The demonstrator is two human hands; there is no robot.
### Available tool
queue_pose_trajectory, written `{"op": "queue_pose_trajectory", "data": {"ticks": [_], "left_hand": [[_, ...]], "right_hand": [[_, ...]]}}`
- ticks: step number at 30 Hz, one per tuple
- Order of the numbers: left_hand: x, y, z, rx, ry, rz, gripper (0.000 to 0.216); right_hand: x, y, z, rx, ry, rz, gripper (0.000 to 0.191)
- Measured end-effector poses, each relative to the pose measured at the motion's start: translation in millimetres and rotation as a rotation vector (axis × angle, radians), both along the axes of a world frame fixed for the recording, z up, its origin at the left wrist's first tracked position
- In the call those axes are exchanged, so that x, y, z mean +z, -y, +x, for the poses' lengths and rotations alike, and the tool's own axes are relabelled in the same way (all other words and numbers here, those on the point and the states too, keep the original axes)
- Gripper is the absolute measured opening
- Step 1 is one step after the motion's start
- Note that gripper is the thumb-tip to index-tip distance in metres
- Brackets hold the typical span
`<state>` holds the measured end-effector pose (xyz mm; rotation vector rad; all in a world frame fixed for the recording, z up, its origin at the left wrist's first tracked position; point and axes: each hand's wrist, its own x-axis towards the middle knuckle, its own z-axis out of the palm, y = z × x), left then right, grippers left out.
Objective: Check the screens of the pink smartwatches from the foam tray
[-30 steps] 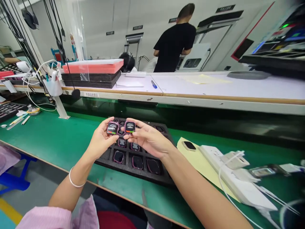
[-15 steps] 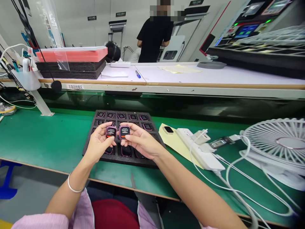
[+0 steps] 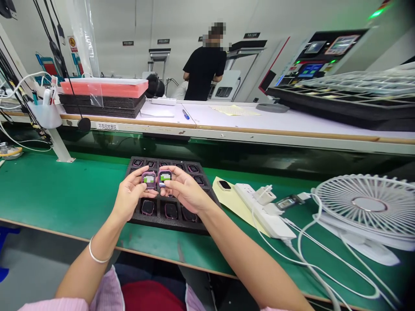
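Between the thumb and fingers of my left hand [image 3: 129, 193] is a pink-framed smartwatch [image 3: 149, 180] without a strap. A matching smartwatch [image 3: 165, 177] is pinched in my right hand [image 3: 184, 189], close beside the first. Both screens are lit with white and green areas and face me; each thumb rests at the lower part of its screen. The two hands hover over a black foam tray [image 3: 142, 219] whose compartments hold several more watches, such as a dark-screened watch [image 3: 170, 211] in the front row. My hands cover the middle of the tray.
Right of the tray lie a yellow sheet [image 3: 240, 207] with a small watch [image 3: 224, 185] on it, a white power strip [image 3: 264, 211] with cables, and a white fan [image 3: 366, 207]. A shelf [image 3: 207, 129] runs behind, bearing foam stacks [image 3: 103, 103]. A person [image 3: 205, 71] stands beyond.
Both watch screens have changed from dark with text and an orange bar to white and green. The hands keep their grip. The camera view has shifted slightly, with the background lower in the picture.
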<state>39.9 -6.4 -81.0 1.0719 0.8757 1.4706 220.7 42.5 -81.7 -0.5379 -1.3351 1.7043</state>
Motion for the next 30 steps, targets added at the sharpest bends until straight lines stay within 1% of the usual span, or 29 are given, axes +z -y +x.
{"op": "queue_pose_trajectory", "data": {"ticks": [8, 11, 13, 16, 21, 26, 30], "left_hand": [[12.0, -6, 0, 0.041, -0.014, 0.035, 0.058], [19.1, -13, -2, 0.027, -0.007, 0.047, 0.057], [26.6, -20, -2, 0.01, -0.002, 0.063, 0.056], [43.2, -32, -1, -0.018, 0.0, 0.104, 0.056], [76.4, -45, 5, -0.064, -0.02, 0.209, 0.054], [103.6, -52, 12, -0.111, -0.028, 0.311, 0.05], [124.9, -60, 15, -0.141, -0.051, 0.418, 0.051]], "right_hand": [[3.7, -9, -13, -0.078, -0.005, 0.036, 0.042], [10.2, -12, -14, -0.093, -0.019, 0.057, 0.042], [17.8, -15, -13, -0.108, -0.03, 0.079, 0.044], [35.4, -21, -9, -0.126, -0.038, 0.131, 0.045], [74.0, -31, 2, -0.113, -0.05, 0.217, 0.044], [106.5, -35, 13, -0.096, -0.027, 0.331, 0.03], [130.7, -38, 18, -0.15, -0.024, 0.427, 0.024]]}}
